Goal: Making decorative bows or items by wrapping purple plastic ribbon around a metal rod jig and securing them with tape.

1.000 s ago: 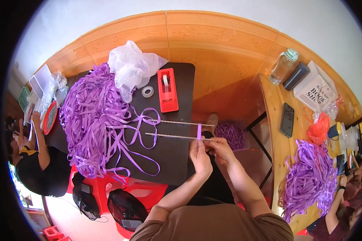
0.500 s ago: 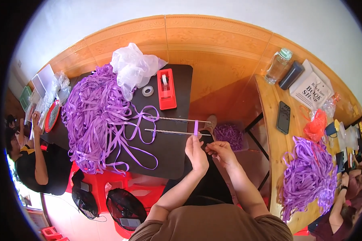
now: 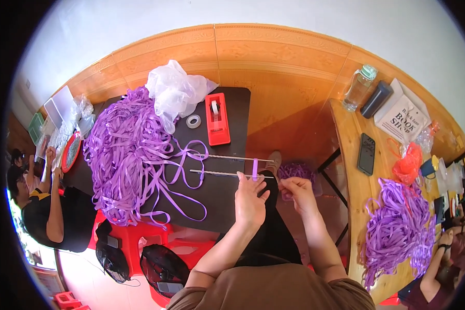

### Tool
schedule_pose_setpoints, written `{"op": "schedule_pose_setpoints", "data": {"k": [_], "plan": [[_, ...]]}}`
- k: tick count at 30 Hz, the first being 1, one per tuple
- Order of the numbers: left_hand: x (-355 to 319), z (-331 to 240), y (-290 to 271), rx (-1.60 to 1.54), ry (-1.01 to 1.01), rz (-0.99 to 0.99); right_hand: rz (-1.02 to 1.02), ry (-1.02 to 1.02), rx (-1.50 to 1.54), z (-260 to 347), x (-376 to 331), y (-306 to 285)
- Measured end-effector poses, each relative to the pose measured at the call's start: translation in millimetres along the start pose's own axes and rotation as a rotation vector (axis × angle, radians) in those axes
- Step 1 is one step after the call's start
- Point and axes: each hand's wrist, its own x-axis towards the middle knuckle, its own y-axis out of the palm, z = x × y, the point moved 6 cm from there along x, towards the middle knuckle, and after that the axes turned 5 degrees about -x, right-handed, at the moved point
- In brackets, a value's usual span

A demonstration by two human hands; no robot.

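Note:
Two thin metal rods [image 3: 227, 165] lie parallel on the black table [image 3: 237, 103]. A short purple ribbon strip [image 3: 254, 169] stands looped across them near their right end. My left hand [image 3: 250, 199] reaches up to the lower rod, its fingertips on the ribbon strip. My right hand [image 3: 297, 191] is just right of the rods' end with thumb and finger pinched together; what they pinch is too small to make out. A long purple ribbon [image 3: 186, 170] trails from the rods to a big heap of purple ribbon [image 3: 126, 155] on the table's left.
A red tape dispenser [image 3: 217, 119], a tape roll [image 3: 193, 121] and a white plastic bag [image 3: 175, 93] lie at the table's back. A wooden bench at the right carries a phone [image 3: 366, 154], a bottle [image 3: 357, 88] and another ribbon heap [image 3: 398, 227]. A person sits at left [image 3: 41, 206].
Both hands stay at the right end of the rods with only small finger shifts. The whole view has shifted slightly as my head moved.

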Motion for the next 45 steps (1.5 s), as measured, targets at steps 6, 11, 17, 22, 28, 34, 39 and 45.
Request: {"op": "schedule_pose_setpoints", "data": {"k": [6, 11, 17, 22, 28, 34, 39, 45], "plan": [[-4.5, -17.5, 5.9, 0.01, -0.302, 0.117, 0.083, -0.326, -0.216, 78.8, 21.5, 41.6], [-4.3, -25.4, 2.9, 0.031, -0.367, 0.157, 0.18, -0.541, -0.465, 113.8, 67.5, 118.7], [-2.9, -23.3, 1.3, 0.003, -0.411, 0.243, 0.086, -0.527, -0.825, 101.4, 139.2, 172.8], [-0.5, -24.4, -1.6, -0.056, -0.439, 0.258, 0.092, -0.188, -0.536, 75.4, 151.6, 185.5], [-2.7, -26.4, 2.3, -0.079, -0.45, 0.279, -0.074, -0.362, -0.462, 86.3, 140.4, 187.9], [-5.5, -32.1, 4.2, -0.1, -0.419, 0.264, 0.07, -0.351, -0.435, 83.3, 92.8, 194.9], [-8.0, -32.3, 9.2, -0.133, -0.405, 0.273, -0.06, -0.455, -0.612, 69.9, 88.4, 178.6], [-7.7, -29.2, 3.9, -0.107, -0.422, 0.298, -0.09, -0.356, -0.655, 48.6, 106.4, 166.4]]}}
